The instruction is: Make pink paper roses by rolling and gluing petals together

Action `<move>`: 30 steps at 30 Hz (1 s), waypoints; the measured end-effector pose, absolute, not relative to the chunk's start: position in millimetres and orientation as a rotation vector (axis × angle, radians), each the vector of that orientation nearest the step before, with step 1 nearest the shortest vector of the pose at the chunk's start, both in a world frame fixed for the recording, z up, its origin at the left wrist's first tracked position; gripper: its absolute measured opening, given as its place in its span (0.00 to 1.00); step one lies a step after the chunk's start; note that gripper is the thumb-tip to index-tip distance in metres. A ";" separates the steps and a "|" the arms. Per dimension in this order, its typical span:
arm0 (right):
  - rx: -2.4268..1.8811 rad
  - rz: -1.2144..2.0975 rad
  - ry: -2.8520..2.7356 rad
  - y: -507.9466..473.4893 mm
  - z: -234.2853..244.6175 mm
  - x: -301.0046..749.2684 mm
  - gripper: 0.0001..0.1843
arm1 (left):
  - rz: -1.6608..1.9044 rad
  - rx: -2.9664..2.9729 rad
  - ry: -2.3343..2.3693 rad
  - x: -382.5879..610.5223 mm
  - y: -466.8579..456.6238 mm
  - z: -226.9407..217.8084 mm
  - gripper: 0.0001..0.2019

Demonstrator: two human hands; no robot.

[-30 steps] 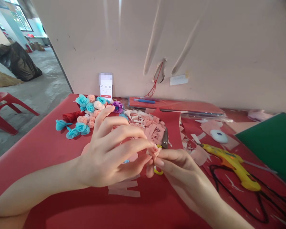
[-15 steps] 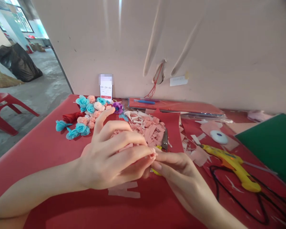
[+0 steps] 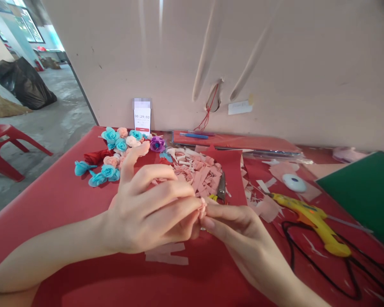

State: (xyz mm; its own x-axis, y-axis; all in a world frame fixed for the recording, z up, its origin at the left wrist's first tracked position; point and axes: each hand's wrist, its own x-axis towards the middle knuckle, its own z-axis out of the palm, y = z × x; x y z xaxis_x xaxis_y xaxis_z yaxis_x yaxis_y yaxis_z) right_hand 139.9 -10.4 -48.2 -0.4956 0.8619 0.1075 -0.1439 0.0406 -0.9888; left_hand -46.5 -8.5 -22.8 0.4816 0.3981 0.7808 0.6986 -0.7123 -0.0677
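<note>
A small pink paper flower [image 3: 203, 208] is pinched between my two hands above the red table [image 3: 131, 281]. My left hand [image 3: 155, 204] grips it from the left with thumb and index finger, the other fingers fanned out above. From the right, the thumb and index finger of my right hand [image 3: 235, 224] close on the same flower. Behind the hands lies a heap of pink paper strips [image 3: 203, 172], with a dark-bladed tool [image 3: 222, 187] at its right edge, partly hidden. Two pale pink strips [image 3: 167, 255] rest on the table below my left hand.
Finished paper flowers [image 3: 110, 170] in blue, pink, red and purple sit at the back left, beside a phone [image 3: 142, 117] showing a timer. On the right are a yellow glue gun [image 3: 313, 221] with a black cord, a white round object [image 3: 293, 183] and a green board [image 3: 365, 196].
Both hands stay together at the flower, which has shifted slightly left. The left thumb and fingers have moved a little around it, and the phone timer has advanced.
</note>
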 end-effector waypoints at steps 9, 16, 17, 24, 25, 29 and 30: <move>-0.767 1.100 -1.743 -4.5 -42.5 134.7 0.11 | -1.288 -2.263 -0.816 -39.1 -7.8 -16.7 0.06; -0.550 0.577 -1.900 4.1 -48.0 143.5 0.18 | -1.485 -2.723 -1.096 -34.0 -15.5 -18.6 0.03; -0.544 0.527 -1.916 4.8 -48.8 144.8 0.19 | -1.512 -2.771 -1.111 -32.8 -16.0 -18.4 0.04; -0.467 0.372 -1.983 6.0 -49.0 145.1 0.19 | -1.673 -2.700 -1.100 -30.4 -15.9 -19.3 0.04; -0.455 0.360 -1.988 5.9 -48.9 144.9 0.19 | -1.699 -2.691 -1.101 -30.8 -15.8 -19.1 0.04; -0.428 0.326 -2.005 6.3 -49.5 145.5 0.20 | -1.673 -2.781 -1.111 -32.4 -16.4 -16.6 0.04; -0.426 0.330 -2.010 6.4 -49.8 145.9 0.20 | -1.658 -2.807 -1.126 -32.3 -16.7 -15.8 0.04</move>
State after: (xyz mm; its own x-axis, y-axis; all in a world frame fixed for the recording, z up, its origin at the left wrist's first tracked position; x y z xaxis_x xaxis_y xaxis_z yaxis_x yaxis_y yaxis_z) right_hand 145.9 6.4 -49.8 -0.4256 0.4330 0.7946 0.1560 0.9000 -0.4069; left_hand -32.3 -16.7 -15.8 0.3404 0.6643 0.6655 0.3735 -0.7450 0.5526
